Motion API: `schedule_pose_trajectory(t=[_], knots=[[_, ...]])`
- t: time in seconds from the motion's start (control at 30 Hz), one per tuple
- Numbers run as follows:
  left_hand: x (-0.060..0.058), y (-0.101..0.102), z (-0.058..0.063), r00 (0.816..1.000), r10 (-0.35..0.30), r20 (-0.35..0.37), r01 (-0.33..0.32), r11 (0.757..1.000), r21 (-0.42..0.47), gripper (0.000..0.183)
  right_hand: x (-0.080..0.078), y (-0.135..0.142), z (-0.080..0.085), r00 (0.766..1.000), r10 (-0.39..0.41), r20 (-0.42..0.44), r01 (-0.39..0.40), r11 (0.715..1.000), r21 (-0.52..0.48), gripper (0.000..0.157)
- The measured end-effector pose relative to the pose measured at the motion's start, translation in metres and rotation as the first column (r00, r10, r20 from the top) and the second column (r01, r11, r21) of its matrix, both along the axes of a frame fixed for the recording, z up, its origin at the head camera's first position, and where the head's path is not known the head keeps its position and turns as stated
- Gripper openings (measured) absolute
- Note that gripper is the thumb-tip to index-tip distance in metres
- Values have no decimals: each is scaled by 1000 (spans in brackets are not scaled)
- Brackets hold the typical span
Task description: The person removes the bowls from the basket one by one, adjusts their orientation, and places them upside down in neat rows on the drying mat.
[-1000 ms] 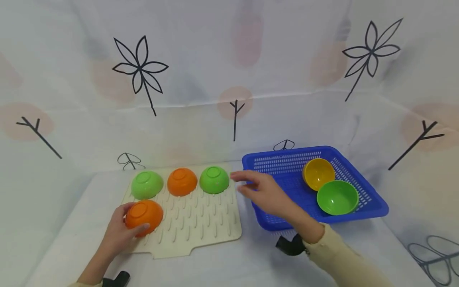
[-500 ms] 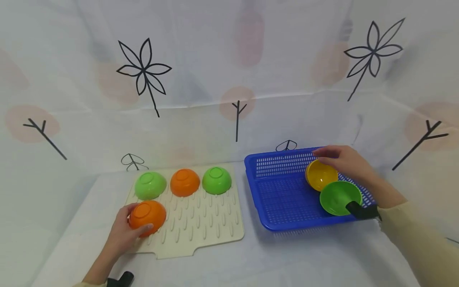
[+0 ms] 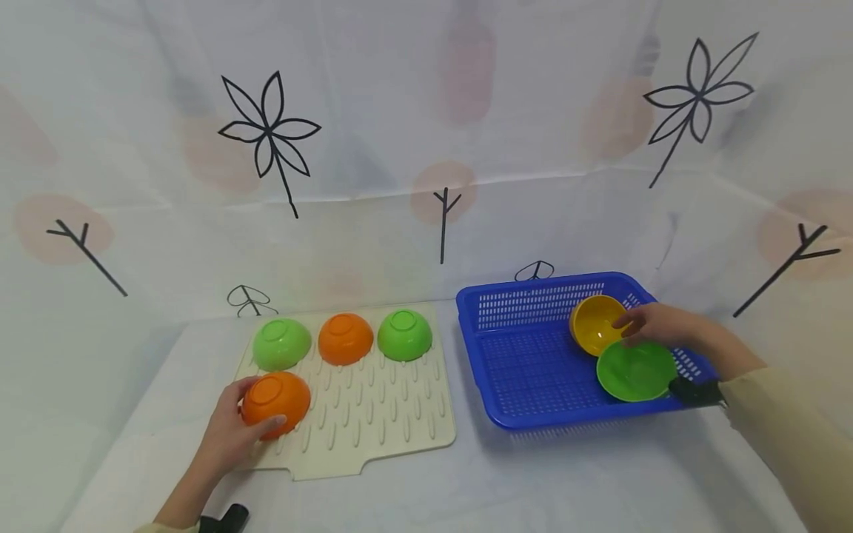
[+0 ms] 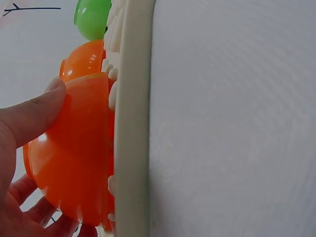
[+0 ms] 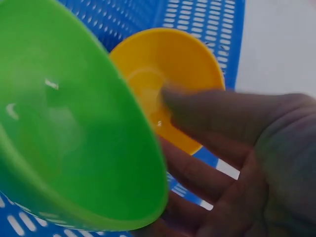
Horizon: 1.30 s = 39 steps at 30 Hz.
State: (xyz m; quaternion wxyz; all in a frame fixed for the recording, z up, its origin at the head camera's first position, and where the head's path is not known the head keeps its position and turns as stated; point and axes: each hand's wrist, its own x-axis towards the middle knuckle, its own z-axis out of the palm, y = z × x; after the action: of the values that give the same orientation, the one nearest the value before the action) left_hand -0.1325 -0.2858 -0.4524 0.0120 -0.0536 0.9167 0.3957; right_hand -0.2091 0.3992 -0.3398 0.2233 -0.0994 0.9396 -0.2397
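Observation:
My left hand point(image 3: 226, 433) grips an upside-down orange bowl point(image 3: 276, 403) at the front left of a cream drying mat point(image 3: 400, 433). In the left wrist view its thumb lies on one side of this orange bowl point(image 4: 74, 148) and the fingers curve round the other. At the right, my right hand point(image 3: 666, 326) reaches into a blue basket point(image 3: 533, 426), between a green bowl point(image 3: 636, 374) and a yellow bowl point(image 3: 589, 326). From the right wrist, its fingers point(image 5: 197, 170) reach behind the green bowl's rim, while the blurred thumb overlaps the yellow bowl point(image 5: 158, 54).
Along the mat's back row sit upturned bowls: a light green bowl point(image 3: 281, 344), another orange bowl point(image 3: 345, 339) and a second green bowl point(image 3: 404, 334). Raised ridges cover the mat. A white patterned cloth point(image 3: 373, 244) hangs behind the table.
My right hand has moved from beside the mat over to the basket, first above the yellow bowl, then down to the green bowl's rim. My left hand keeps its hold on the orange bowl.

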Motion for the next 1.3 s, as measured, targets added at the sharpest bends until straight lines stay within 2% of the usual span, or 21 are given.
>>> schedule_pose_trajectory(t=[0.13,0.37,0.6,0.73,0.87,0.97,1.1,1.3], knots=[[-1,0,-1,1000,-4,-7,4,1000,0,98,-1,5,-3,1000,10,-9,-10,1000,29,40],[-1,0,-3,1000,10,13,-10,1000,5,98,-1,6,-2,1000,-24,9,24,999,48,38],[0,2,-3,1000,11,7,-11,1000,5,97,3,5,-3,996,-84,24,84,996,25,38],[1,2,0,1000,13,6,-13,1000,6,97,6,2,-2,996,-93,-14,93,996,6,39],[2,1,0,1000,22,12,-22,1000,1,98,11,-4,0,992,-106,-63,103,993,-51,40],[2,1,0,1000,27,15,-27,1000,2,98,16,-11,1,989,-130,-67,121,985,-126,42],[2,2,0,1000,24,6,-24,1000,7,97,22,-24,4,982,-175,-65,158,964,-212,47],[2,2,-1,1000,19,-11,-19,1000,2,97,28,-48,9,973,-209,-96,170,936,-308,48]])
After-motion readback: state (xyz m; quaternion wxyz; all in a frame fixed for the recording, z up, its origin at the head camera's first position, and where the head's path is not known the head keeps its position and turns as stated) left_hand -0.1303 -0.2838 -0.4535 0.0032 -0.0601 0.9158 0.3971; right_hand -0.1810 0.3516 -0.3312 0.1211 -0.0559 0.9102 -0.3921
